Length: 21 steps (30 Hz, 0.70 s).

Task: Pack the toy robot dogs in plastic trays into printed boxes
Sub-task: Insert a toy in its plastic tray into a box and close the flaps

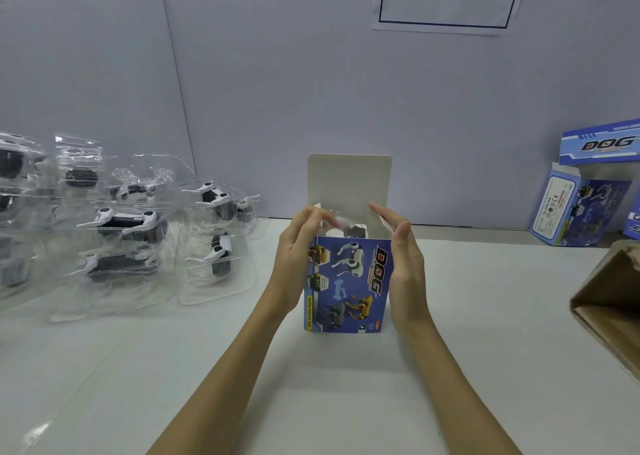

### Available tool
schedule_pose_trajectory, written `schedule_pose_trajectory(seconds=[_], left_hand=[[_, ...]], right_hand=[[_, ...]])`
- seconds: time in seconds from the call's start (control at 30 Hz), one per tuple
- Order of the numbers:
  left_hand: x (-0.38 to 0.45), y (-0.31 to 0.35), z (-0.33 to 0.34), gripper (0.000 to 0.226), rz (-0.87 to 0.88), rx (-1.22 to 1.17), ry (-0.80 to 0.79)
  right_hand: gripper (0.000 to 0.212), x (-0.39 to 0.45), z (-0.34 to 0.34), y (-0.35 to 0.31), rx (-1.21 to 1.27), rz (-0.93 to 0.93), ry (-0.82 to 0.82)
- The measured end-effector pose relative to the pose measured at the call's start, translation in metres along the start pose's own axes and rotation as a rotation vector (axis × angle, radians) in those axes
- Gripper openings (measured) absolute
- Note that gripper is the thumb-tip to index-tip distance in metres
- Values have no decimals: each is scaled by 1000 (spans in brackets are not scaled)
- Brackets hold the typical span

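Observation:
A blue printed box (349,281) stands upright on the white table, its top lid flap (349,180) raised. A toy robot dog in its clear tray (353,229) shows in the box's open top. My left hand (298,257) lies against the box's left side, fingers reaching over the top edge onto the tray. My right hand (401,257) lies flat along the box's right side, fingers straight, touching the side flap. Several more robot dogs in clear trays (121,232) are piled at the left.
More printed boxes (581,208) stand at the back right against the grey wall. A brown cardboard carton (609,302) lies open at the right edge. A paper sign (446,0) hangs on the wall. The white table (173,368) stretches toward me.

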<state>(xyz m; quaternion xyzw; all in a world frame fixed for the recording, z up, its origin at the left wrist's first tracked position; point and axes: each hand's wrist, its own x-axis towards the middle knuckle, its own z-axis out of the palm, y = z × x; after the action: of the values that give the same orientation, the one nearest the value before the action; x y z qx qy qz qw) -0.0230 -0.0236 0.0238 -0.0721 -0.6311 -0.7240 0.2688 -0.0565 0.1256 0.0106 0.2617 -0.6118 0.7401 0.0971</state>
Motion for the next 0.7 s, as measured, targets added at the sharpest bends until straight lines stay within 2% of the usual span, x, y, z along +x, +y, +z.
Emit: schedule_pose_trajectory(seconds=[0.1, 0.2, 0.3, 0.37, 0.43, 0.53, 0.7], left_hand=[[1, 2, -1, 21, -10, -11, -11], [3, 5, -1, 49, 35, -89, -23], [6, 4, -3, 67, 34, -153, -21], [6, 4, -3, 62, -6, -148, -6], [5, 4, -3, 53, -58, -182, 15], [4, 7, -1, 49, -119, -236, 31], [8, 12, -3, 44, -95, -142, -19]], right_hand=[[47, 5, 0, -5, -16, 0, 48], [19, 8, 5, -8, -57, -41, 87], [25, 11, 8, -6, 28, -36, 109], [43, 11, 7, -7, 100, -35, 109], [51, 12, 6, -8, 154, 15, 85], [46, 14, 3, -10, 163, 85, 7], [45, 15, -3, -15, 233, 150, 8]])
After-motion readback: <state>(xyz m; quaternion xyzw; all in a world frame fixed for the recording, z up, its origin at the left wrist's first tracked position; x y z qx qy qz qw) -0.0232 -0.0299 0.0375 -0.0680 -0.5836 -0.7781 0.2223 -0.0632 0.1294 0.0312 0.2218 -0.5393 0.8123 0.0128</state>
